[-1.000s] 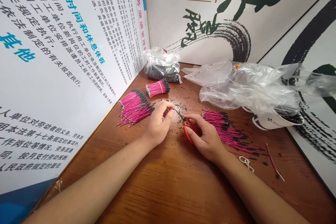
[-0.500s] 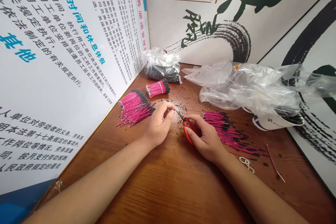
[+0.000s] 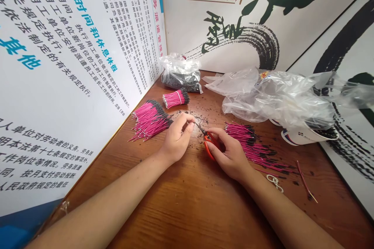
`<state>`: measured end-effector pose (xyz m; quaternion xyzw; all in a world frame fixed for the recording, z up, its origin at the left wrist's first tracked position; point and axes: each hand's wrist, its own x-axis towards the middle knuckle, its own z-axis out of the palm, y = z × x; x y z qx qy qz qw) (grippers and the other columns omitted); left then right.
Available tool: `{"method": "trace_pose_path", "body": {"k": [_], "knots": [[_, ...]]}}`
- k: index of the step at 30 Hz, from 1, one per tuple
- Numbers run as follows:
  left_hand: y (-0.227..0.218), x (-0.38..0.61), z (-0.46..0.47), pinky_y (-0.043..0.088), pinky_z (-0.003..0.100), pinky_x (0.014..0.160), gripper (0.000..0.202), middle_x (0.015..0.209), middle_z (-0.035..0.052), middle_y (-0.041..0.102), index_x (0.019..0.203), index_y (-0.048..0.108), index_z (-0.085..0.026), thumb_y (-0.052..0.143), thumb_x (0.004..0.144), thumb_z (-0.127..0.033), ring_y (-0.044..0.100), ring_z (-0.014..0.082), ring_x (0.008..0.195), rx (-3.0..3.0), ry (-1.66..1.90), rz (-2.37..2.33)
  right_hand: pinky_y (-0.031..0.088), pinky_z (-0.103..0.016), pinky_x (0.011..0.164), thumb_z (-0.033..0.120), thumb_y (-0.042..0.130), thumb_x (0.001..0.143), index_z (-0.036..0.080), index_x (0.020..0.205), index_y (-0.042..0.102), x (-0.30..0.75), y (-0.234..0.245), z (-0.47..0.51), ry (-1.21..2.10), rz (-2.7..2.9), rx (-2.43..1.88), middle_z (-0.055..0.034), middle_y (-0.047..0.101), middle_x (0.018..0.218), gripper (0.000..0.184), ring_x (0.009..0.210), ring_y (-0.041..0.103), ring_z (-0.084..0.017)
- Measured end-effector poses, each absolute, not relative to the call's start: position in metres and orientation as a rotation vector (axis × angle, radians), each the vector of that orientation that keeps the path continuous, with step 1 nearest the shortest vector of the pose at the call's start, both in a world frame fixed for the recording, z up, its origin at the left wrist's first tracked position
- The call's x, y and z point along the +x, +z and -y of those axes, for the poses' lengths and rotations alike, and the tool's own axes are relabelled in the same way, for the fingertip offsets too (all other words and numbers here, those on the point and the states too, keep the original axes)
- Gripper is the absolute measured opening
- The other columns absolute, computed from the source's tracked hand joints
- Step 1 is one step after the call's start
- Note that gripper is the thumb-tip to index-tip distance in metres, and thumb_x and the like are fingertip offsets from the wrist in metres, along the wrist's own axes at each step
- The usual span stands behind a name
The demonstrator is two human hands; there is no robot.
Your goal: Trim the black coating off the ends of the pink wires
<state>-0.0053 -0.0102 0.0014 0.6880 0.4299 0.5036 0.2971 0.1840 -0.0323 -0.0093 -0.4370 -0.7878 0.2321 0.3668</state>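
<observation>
My right hand (image 3: 229,151) is wrapped round the orange handles of a pair of scissors (image 3: 209,140). Their dark blades point up and left, the tips at the fingertips of my left hand (image 3: 179,138). The thumb and forefinger of that hand are pinched together; whatever they hold is too small to make out. Left of it lies a loose pile of pink wires (image 3: 147,122) with black ends. Behind sits a bundle of pink wires (image 3: 173,98) tied with a white band. To the right, more pink wires (image 3: 248,140) spread past my right hand.
Small black bits (image 3: 201,114) are scattered over the wooden table (image 3: 175,210). A clear bag of black pieces (image 3: 181,79) stands at the back. Crumpled plastic bags (image 3: 280,93) cover part of a tipped white cup (image 3: 309,135). A white loop (image 3: 274,183) and a single wire (image 3: 305,183) lie right. Printed panels border the table.
</observation>
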Motion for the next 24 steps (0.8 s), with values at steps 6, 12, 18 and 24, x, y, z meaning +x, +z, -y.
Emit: {"method": "trace_pose_path", "body": {"k": [6, 12, 18, 24], "knots": [[0.0011, -0.0052, 0.0102, 0.040, 0.027, 0.074, 0.012, 0.083, 0.0005, 0.051, 0.090, 0.052, -0.019, 0.043, 0.097, -0.022, 0.047, 0.0141, 0.078, 1.819, 1.342, -1.152, 0.044, -0.026, 0.067, 0.026, 0.053, 0.096, 0.020, 0.117, 0.058, 0.1850, -0.0113, 0.0320, 0.574, 2.007, -1.133, -0.0022, 0.067, 0.089, 0.023, 0.073, 0.061, -0.016], [0.0002, -0.0051, 0.0103, 0.041, 0.026, 0.073, 0.012, 0.082, 0.0003, 0.053, 0.091, 0.052, -0.019, 0.043, 0.097, -0.023, 0.048, 0.0142, 0.077, 1.824, 1.353, -1.158, 0.041, -0.025, 0.062, 0.026, 0.055, 0.095, 0.022, 0.117, 0.056, 0.1840, -0.0109, 0.0324, 0.643, 1.956, -1.161, -0.0004, 0.065, 0.086, 0.022, 0.069, 0.058, -0.014], [-0.0032, -0.0057, 0.0095, 0.043, 0.026, 0.078, 0.012, 0.088, 0.0010, 0.058, 0.096, 0.055, -0.020, 0.044, 0.097, -0.023, 0.053, 0.0144, 0.083, 1.837, 1.373, -1.146, 0.037, -0.025, 0.057, 0.027, 0.054, 0.095, 0.020, 0.115, 0.057, 0.1835, -0.0078, 0.0328, 0.647, 2.005, -1.169, 0.0006, 0.061, 0.079, 0.021, 0.065, 0.054, -0.014], [-0.0035, -0.0051, 0.0085, 0.040, 0.025, 0.065, 0.010, 0.072, -0.0028, 0.049, 0.098, 0.052, -0.020, 0.044, 0.097, -0.025, 0.047, 0.0120, 0.067, 1.698, 1.348, -1.118, 0.035, -0.025, 0.056, 0.027, 0.054, 0.094, 0.020, 0.113, 0.056, 0.1833, -0.0081, 0.0343, 0.661, 1.996, -1.172, 0.0031, 0.055, 0.073, 0.021, 0.061, 0.050, -0.013]]}}
